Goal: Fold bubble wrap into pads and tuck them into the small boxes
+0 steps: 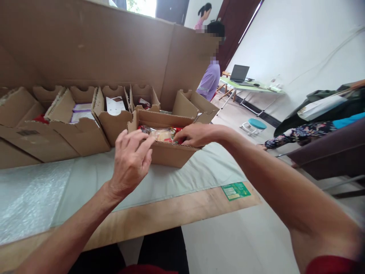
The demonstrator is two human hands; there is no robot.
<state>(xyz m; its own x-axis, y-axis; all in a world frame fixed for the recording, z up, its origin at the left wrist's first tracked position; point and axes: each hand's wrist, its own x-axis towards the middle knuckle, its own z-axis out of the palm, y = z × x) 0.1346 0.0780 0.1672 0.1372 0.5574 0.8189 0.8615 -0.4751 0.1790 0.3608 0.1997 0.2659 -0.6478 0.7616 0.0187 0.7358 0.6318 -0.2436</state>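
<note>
A small open cardboard box [171, 156] stands in front of me, filled with clear and red wrapped packets [162, 135]. My right hand [195, 134] reaches over its right end, fingers curled down among the contents around a red packet [180, 140]; the fingertips are partly hidden. At the box's front left corner hovers my left hand [131, 158], fingers loosely bent and apart, holding nothing.
More cardboard bins [76, 125] line up behind and to the left, before a tall cardboard panel [108, 49]. Bubble wrap [31, 198] covers the table's left part. A person in purple [211, 78] stands beyond the panel; a floral sleeve [299, 135] reaches in at right.
</note>
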